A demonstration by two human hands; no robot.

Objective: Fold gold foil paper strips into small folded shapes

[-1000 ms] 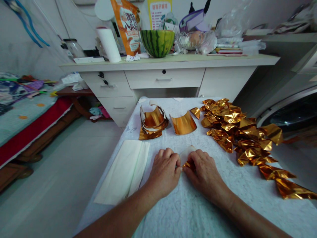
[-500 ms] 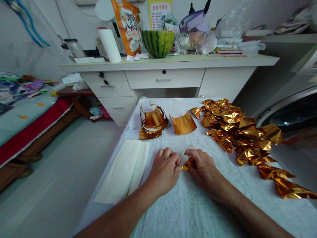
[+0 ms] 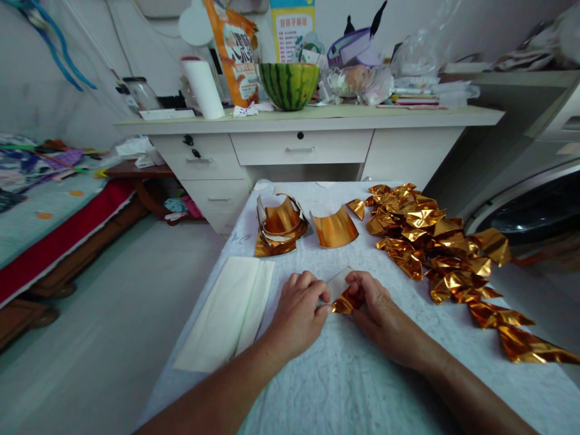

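Note:
Between my hands, over the cloth-covered table (image 3: pixel 308 386), is a small piece of gold foil (image 3: pixel 345 302) with its whitish side partly showing. My left hand (image 3: pixel 302 308) pinches its left corner between thumb and forefinger. On the other side, my right hand (image 3: pixel 378 311) has thumb and fingers closed on the foil's right part. Just beyond them lies a curved gold sheet (image 3: pixel 335 228). Left of that sits a roll of gold strips (image 3: pixel 280 220). Twisted gold foil pieces (image 3: pixel 419 232) form a heap on the right. Folded white paper (image 3: pixel 226 314) lies left of my left hand.
Behind the table stands a white desk (image 3: pixel 299 145) bearing a watermelon-patterned bowl (image 3: pixel 290 86), an orange bag (image 3: pixel 235 57) and a white roll (image 3: pixel 203 87). A washing machine (image 3: pixel 539 175) is at the right, a bed (image 3: pixel 54 205) at the left.
My right hand has shifted slightly right, and more of the gold side shows between my hands. My left hand stays nearly in place. The view has tilted slightly.

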